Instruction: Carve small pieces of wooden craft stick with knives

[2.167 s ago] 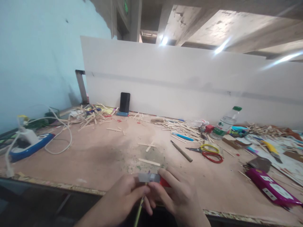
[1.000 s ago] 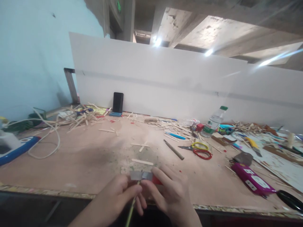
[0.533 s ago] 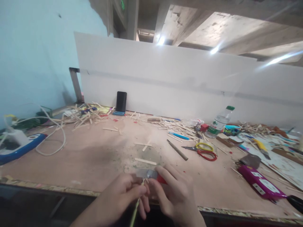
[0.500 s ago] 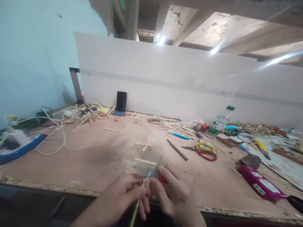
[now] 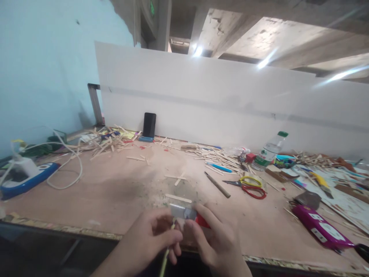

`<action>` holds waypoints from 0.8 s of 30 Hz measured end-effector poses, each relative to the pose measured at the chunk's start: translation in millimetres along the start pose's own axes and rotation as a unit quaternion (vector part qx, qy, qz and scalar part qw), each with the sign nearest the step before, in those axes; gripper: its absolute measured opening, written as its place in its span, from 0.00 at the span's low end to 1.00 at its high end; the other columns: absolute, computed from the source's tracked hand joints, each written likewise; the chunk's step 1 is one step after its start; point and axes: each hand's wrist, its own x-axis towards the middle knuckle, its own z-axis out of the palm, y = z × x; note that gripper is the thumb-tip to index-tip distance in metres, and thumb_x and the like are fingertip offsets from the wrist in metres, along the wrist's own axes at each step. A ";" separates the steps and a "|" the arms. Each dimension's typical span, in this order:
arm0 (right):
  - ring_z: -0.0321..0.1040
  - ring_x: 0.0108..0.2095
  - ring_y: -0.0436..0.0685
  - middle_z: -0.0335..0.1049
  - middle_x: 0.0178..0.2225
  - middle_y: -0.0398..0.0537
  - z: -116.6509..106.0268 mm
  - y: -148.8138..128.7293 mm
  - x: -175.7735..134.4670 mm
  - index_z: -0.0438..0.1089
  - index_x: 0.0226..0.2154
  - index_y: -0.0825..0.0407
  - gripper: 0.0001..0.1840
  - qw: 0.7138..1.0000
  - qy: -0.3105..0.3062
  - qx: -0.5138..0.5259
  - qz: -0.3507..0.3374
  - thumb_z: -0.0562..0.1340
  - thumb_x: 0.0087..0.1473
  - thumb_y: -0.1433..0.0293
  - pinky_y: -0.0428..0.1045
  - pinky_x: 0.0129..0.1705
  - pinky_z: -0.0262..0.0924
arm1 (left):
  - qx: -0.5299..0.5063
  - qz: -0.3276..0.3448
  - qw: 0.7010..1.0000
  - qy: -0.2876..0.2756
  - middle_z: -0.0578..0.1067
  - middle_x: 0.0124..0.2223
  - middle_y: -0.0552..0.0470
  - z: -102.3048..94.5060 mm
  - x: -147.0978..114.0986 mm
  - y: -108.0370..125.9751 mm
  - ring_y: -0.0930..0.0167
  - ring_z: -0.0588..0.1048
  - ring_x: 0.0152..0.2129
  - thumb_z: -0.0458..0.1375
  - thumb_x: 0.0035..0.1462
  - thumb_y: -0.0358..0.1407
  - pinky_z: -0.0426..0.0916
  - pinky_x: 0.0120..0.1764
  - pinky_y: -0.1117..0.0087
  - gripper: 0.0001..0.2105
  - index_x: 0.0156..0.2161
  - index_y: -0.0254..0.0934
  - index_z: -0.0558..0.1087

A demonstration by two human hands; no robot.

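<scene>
Over the table's front edge my left hand [image 5: 152,240] is closed on a thin yellow-green twisted strip [image 5: 163,264], pinched between thumb and fingers, its lower end hanging toward me. Beside it, my right hand [image 5: 221,242] curls round a red-handled tool with a flat grey blade [image 5: 178,211]. The blade points left, just beyond the strip's upper end; I cannot tell whether they touch. Part of the red handle lies hidden under my right fingers. Past the blade lie a loose wooden stick [image 5: 178,198] and two crossed sticks [image 5: 180,178].
Right of centre lie a brown rod [image 5: 217,185], scissors [image 5: 250,184] and a blue pen [image 5: 219,167]. A purple device [image 5: 319,227] is at right, a water bottle [image 5: 266,154] behind. A phone [image 5: 149,125] stands at the back; a blue power strip [image 5: 31,181] sits left.
The grey blade has moved slightly up and away from my left fingers, and more of it shows. My right thumb has drawn a little apart from the strip. The view has shifted slightly.
</scene>
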 end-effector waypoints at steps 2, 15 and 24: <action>0.73 0.28 0.49 0.74 0.34 0.39 -0.1 -1.4 0.7 0.76 0.49 0.51 0.11 1.000 -0.015 0.000 -0.009 0.66 0.77 0.60 0.46 0.29 0.71 | -0.005 0.002 1.000 0.018 0.78 0.26 0.53 1.2 1.1 -0.5 0.71 0.77 0.22 0.74 0.52 0.48 0.73 0.30 0.70 0.18 0.36 0.36 0.76; 0.71 0.27 0.49 0.71 0.31 0.37 -2.4 -7.1 5.3 0.75 0.48 0.51 0.13 0.999 -0.033 -0.016 -0.030 0.64 0.79 0.59 0.45 0.26 0.67 | -0.013 -0.010 0.997 0.075 0.76 0.24 0.58 6.1 1.1 3.1 0.73 0.73 0.21 0.74 0.41 0.37 0.72 0.28 0.73 0.14 0.28 0.39 0.72; 0.72 0.29 0.49 0.75 0.36 0.40 0.6 -1.1 -0.2 0.76 0.49 0.51 0.12 0.999 -0.043 -0.008 -0.014 0.67 0.77 0.59 0.46 0.29 0.71 | -0.017 -0.012 0.999 0.049 0.76 0.25 0.59 6.5 0.8 4.7 0.73 0.73 0.20 0.71 0.43 0.37 0.73 0.28 0.72 0.11 0.32 0.38 0.75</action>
